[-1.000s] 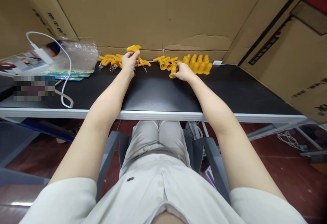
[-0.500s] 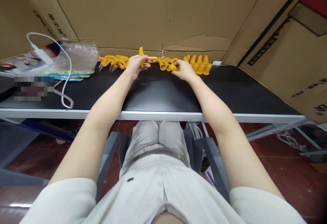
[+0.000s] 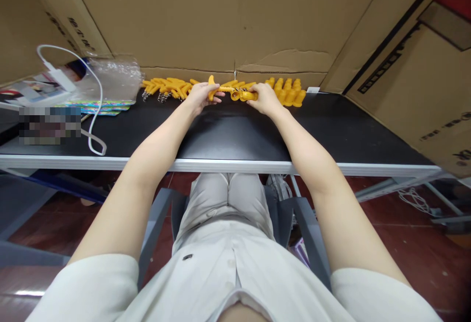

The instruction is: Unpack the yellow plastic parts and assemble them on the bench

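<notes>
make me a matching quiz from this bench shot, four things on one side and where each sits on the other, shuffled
Things:
1. left hand
2. right hand
3. white cable
4. clear bag

Places:
A. loops over the table's left part, down to its front edge
B. on a yellow piece at the middle of the row
C. back left of the table, against the cardboard
D. on a yellow T-shaped piece, just left of the other hand

Pairs: 1-D, 2-B, 3-A, 4-C
</notes>
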Demonstrator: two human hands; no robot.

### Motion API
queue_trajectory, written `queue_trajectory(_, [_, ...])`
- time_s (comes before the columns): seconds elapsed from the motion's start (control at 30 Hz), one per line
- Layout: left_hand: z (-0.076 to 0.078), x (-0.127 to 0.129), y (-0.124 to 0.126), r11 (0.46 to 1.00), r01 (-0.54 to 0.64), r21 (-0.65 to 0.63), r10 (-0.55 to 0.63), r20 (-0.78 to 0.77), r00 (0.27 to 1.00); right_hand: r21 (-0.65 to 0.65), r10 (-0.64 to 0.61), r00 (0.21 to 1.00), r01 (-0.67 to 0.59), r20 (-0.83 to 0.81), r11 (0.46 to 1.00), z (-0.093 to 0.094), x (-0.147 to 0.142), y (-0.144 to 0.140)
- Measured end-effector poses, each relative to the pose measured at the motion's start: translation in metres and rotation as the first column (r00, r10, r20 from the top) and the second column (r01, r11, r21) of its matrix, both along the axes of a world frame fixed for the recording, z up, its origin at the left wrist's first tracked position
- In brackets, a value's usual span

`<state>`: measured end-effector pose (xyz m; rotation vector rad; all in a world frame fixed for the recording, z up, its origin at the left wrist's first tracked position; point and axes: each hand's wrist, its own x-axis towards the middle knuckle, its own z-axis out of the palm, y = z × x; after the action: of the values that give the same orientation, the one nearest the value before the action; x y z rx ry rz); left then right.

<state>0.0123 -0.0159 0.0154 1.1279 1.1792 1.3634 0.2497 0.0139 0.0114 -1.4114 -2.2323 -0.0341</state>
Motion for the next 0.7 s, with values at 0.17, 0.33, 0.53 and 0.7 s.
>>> queue_trajectory(0.17, [-0.002, -0.003, 0.004, 0.999, -0.043, -0.005, 0.043, -0.004, 0.999, 0.011, -0.016, 1.000, 0.016, -0.001, 1.000, 0.000, 0.004, 0.003])
queue_trajectory(0.33, [-0.003, -0.003, 0.004, 0.998, -0.055, -0.011, 0.054, -0.017, 0.998, 0.005, -0.047, 0.999, 0.047, -0.027, 0.999, 0.000, 0.006, 0.004])
queue_trajectory(0.53, [-0.003, 0.003, -0.005, 0.997, 0.062, -0.045, -0.066, -0.071, 0.995, 0.040, 0.027, 0.999, -0.028, 0.024, 0.999, -0.003, 0.002, 0.006])
queue_trajectory(0.7, [0.003, 0.005, -0.011, 0.998, 0.054, -0.042, -0.057, -0.065, 0.996, 0.053, -0.055, 0.997, 0.052, 0.056, 0.997, -0.006, 0.009, 0.008])
